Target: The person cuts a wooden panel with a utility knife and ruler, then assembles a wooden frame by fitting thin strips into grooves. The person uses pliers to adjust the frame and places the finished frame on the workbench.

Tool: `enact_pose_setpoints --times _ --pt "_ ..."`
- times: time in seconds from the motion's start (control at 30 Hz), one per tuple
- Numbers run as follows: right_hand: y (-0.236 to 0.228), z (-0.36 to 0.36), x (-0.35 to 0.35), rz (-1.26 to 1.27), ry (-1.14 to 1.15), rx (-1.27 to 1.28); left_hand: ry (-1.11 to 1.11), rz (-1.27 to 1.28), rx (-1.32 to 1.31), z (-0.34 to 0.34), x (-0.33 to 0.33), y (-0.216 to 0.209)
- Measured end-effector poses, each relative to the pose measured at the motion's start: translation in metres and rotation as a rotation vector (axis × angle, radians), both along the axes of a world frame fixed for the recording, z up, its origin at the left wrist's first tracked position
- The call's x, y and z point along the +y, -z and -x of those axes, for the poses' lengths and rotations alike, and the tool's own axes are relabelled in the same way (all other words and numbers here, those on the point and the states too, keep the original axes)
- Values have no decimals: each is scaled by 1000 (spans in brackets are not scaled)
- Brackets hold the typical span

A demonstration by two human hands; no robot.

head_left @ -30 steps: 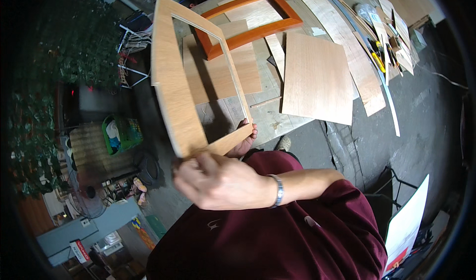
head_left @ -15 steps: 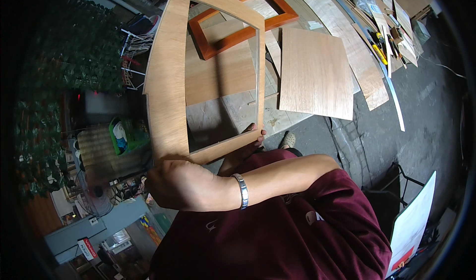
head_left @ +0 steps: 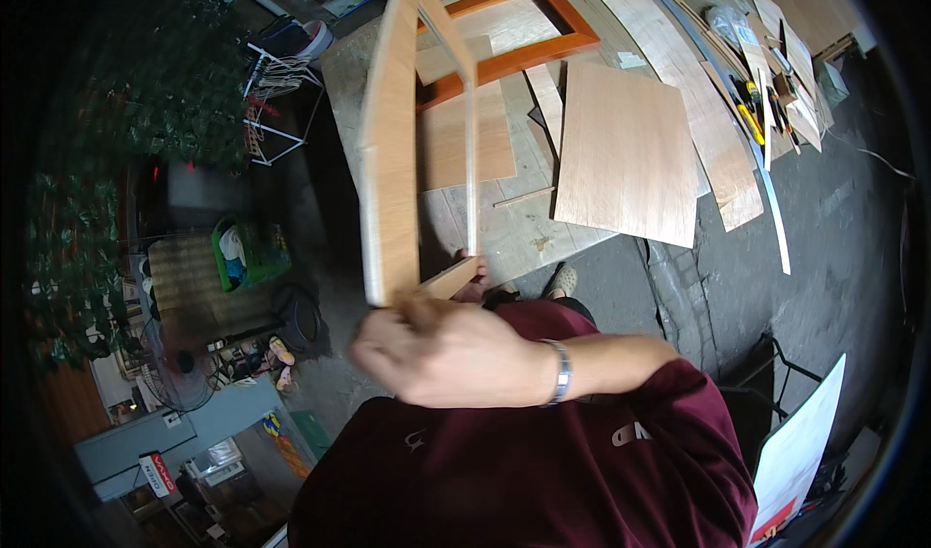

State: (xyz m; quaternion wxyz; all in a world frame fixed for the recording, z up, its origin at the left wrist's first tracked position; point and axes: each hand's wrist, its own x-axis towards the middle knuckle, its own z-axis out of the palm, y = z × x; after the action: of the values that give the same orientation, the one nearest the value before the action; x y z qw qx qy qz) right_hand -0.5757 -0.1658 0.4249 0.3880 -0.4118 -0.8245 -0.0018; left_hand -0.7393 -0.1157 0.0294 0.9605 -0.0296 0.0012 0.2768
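Observation:
A plywood frame (head_left: 396,179) with a large rectangular opening stands tilted steeply in front of me, seen almost edge-on. My right hand (head_left: 441,354), slightly blurred, reaches across my body and is closed on its lower left corner; a metal-banded watch (head_left: 561,373) circles that wrist. Beyond it, my left hand (head_left: 475,281) grips the lower right corner, its forearm hidden behind the right arm. Through and past the opening, a reddish-brown wooden frame (head_left: 504,60) lies on the worktable (head_left: 533,233).
A square plywood panel (head_left: 628,150) overhangs the table's near edge. Long thin boards (head_left: 669,73) lie beyond it, with a yellow-handled tool (head_left: 750,123) and loose strips at the far right. A white board (head_left: 800,451) leans at lower right. On the left are a green basket (head_left: 254,257) and a fan (head_left: 179,378).
The plywood frame has swung round from a nearly face-on view to nearly edge-on. My right hand moved rightward with its corner; both hands keep their grip.

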Motion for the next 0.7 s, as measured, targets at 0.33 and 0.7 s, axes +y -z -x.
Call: enact_pose_setpoints --times 0.33,0.7 --pt "181 -52 -70 905 426 953 -641 -266 1299 153 -16 -23" --pt "378 -43 -81 1218 500 1297 -539 -570 1861 174 14 13"
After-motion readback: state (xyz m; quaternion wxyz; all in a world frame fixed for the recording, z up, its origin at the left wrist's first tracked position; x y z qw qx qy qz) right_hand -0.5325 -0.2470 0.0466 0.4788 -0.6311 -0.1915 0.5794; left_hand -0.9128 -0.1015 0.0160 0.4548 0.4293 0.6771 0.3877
